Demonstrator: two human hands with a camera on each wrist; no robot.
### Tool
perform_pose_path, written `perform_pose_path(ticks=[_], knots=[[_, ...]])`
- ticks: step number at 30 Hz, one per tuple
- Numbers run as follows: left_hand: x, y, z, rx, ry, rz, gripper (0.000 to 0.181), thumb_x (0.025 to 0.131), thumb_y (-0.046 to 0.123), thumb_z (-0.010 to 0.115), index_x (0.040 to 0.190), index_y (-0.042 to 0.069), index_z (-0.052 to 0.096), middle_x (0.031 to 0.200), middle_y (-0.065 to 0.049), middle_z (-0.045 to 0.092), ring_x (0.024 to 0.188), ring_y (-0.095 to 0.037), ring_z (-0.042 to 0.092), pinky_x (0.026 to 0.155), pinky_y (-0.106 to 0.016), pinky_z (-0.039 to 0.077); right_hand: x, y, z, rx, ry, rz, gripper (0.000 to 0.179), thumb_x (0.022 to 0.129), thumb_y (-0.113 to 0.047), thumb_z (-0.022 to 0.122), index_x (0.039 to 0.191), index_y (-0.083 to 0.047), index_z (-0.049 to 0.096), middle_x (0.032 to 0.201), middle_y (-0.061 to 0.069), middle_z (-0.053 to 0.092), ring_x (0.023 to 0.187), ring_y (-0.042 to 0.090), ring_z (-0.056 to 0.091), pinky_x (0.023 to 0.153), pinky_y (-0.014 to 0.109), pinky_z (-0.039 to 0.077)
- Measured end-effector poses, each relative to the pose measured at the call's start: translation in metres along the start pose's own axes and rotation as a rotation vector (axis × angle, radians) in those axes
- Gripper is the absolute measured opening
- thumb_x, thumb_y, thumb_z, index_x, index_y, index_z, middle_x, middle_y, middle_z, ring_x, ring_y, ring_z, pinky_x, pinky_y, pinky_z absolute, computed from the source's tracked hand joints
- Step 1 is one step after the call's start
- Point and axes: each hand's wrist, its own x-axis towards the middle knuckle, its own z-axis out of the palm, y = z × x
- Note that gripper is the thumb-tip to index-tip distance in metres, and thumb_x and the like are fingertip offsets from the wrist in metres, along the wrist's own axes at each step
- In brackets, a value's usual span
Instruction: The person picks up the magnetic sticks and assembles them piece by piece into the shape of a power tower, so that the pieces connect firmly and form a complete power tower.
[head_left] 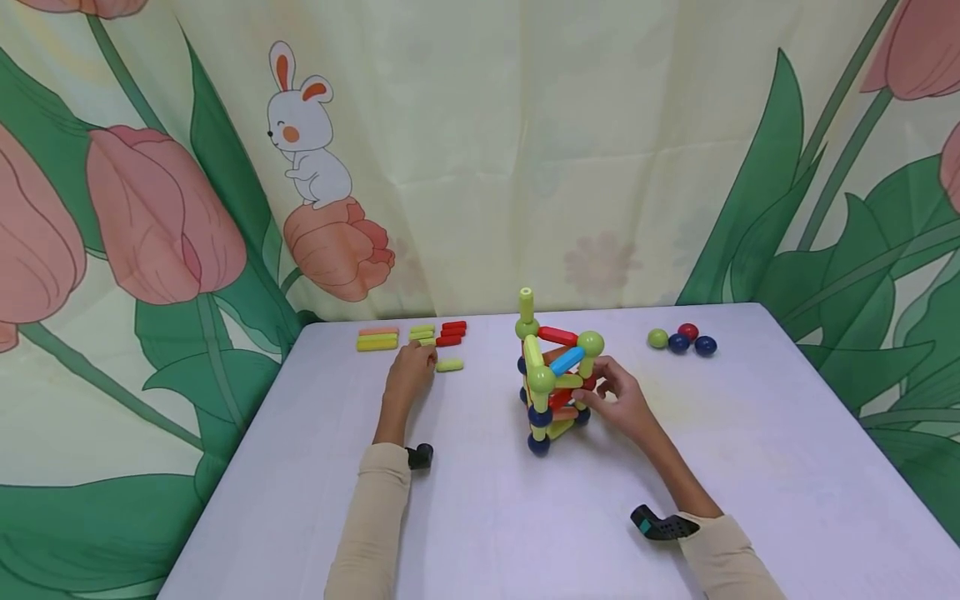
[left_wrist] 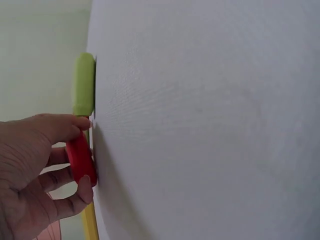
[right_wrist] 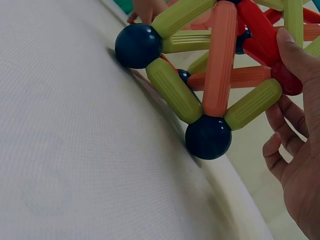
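Toward the far left of the table, my left hand (head_left: 410, 375) pinches a red stick (left_wrist: 80, 160), seen in the left wrist view. A yellow-green stick (left_wrist: 84, 82) lies just past its fingers. Mid-table stands a magnetic ball-and-stick structure (head_left: 542, 400) with navy balls at its base, green balls higher up, and an upright green stick (head_left: 527, 304) on top. My right hand (head_left: 618, 404) holds its right side. In the right wrist view, thumb and fingers grip around a red ball (right_wrist: 287, 82) joined to red, orange and green sticks.
Behind the left hand lie orange and yellow sticks (head_left: 377, 342), short green sticks (head_left: 422, 331) and red sticks (head_left: 453, 328). Loose balls sit at the back right: green (head_left: 657, 337), red (head_left: 687, 332) and navy (head_left: 705, 346). A printed curtain (head_left: 480, 167) hangs along the table's back edge.
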Motion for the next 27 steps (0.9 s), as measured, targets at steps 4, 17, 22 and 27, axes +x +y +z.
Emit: perform_pose_path(ticks=[4, 17, 22, 27], knots=[[-0.003, -0.001, -0.001, -0.027, 0.008, -0.02, 0.014, 0.095, 0.006, 0.06, 0.102, 0.005, 0.072, 0.1, -0.013, 0.064, 0.095, -0.026, 0.059, 0.086, -0.038, 0.054, -0.001, 0.001, 0.001, 0.002, -0.01, 0.007, 0.034, 0.085, 0.002, 0.071, 0.114, 0.002, 0.053, 0.095, -0.001, 0.058, 0.084, 0.004, 0.053, 0.07, 0.023, 0.05], [-0.016, 0.047, -0.06, -0.752, 0.014, 0.125, 0.035, 0.092, 0.014, 0.068, 0.125, 0.005, 0.061, 0.112, -0.013, 0.063, 0.099, -0.029, 0.064, 0.073, -0.03, 0.059, -0.001, -0.002, 0.001, -0.011, 0.003, 0.004, 0.034, 0.085, 0.002, 0.071, 0.113, 0.002, 0.052, 0.096, -0.003, 0.057, 0.086, 0.006, 0.053, 0.07, 0.022, 0.05], [-0.034, 0.08, -0.091, -1.037, -0.085, 0.282, 0.036, 0.092, 0.014, 0.067, 0.126, 0.006, 0.059, 0.111, -0.016, 0.063, 0.095, -0.028, 0.067, 0.078, -0.035, 0.06, -0.001, -0.001, 0.002, -0.037, -0.002, 0.003, 0.035, 0.085, 0.001, 0.072, 0.114, 0.002, 0.053, 0.096, -0.003, 0.056, 0.086, 0.003, 0.052, 0.07, 0.022, 0.05], [-0.053, 0.11, -0.109, -1.095, -0.116, 0.406, 0.035, 0.092, 0.009, 0.067, 0.125, 0.003, 0.059, 0.109, -0.018, 0.066, 0.096, -0.023, 0.069, 0.082, -0.037, 0.059, -0.001, -0.001, 0.003, -0.058, -0.008, -0.003, 0.034, 0.085, 0.0, 0.072, 0.114, 0.001, 0.054, 0.096, -0.002, 0.055, 0.087, 0.002, 0.051, 0.072, 0.021, 0.049]])
